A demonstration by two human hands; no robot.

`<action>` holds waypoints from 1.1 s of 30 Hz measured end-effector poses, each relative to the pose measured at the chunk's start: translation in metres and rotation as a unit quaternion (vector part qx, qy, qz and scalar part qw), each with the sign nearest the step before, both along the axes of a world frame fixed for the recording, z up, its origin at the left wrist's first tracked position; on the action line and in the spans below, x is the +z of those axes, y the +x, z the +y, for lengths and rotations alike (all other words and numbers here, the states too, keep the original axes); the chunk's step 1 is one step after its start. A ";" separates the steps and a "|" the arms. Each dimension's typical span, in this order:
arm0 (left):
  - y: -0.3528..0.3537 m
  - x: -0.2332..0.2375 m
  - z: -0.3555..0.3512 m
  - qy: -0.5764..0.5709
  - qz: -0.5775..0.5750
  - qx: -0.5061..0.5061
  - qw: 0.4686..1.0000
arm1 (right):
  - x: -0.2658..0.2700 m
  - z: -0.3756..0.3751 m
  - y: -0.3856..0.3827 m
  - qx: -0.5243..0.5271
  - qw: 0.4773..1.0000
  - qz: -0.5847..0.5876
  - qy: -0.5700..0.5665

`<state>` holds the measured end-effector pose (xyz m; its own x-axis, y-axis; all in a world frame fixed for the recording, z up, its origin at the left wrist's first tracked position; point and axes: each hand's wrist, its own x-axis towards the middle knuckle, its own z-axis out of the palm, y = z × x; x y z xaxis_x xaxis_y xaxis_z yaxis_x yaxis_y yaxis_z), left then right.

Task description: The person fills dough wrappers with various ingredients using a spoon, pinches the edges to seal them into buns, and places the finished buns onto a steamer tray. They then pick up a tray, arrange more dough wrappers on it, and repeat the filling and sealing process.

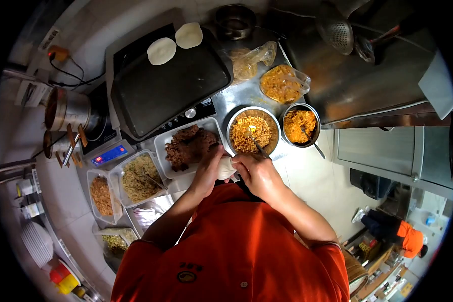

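Close to my chest, my left hand (207,172) and my right hand (260,174) meet around a pale piece of dough (226,168). The fingers of both hands are pinched on its upper edge; whether it has filling inside is hidden. Just beyond my left hand sits a white tub of dark brown minced filling (190,143). A steel bowl (275,129) of chopped yellow-brown filling, with a spoon in it, is nearest my right hand. Two flat rounds of dough (161,51) lie at the far edge of a black griddle (168,90).
A smaller bowl of orange filling (299,124) with a spoon stands right. Tubs of greenish filling (140,177) and light brown filling (101,195) stand left, near steel pots (68,108). Bagged food (281,84) lies behind the bowls. Another person (410,238) works at far right.
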<state>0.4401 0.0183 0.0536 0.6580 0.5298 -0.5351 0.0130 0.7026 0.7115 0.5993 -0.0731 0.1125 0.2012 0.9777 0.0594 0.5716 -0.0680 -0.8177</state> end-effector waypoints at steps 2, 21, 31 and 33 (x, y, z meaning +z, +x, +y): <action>0.000 -0.002 -0.003 0.002 0.010 -0.013 1.000 | 0.013 0.000 -0.005 -0.014 0.998 0.048 -0.024; 0.016 0.010 -0.017 0.021 0.045 0.010 0.999 | 0.004 -0.016 0.002 0.009 0.998 -0.016 -0.060; 0.001 -0.009 -0.014 0.003 0.023 -0.112 0.993 | 0.012 -0.024 0.008 -0.003 0.993 0.042 -0.113; 0.011 -0.008 -0.029 0.016 0.017 -0.046 0.999 | 0.017 -0.026 0.006 0.010 0.993 0.036 -0.115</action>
<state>0.4512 -0.0109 0.0457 0.6872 0.4839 -0.5418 0.1012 0.6748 0.7311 0.6052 -0.0990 0.1300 0.1776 0.9675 -0.1801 0.5154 -0.2473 -0.8205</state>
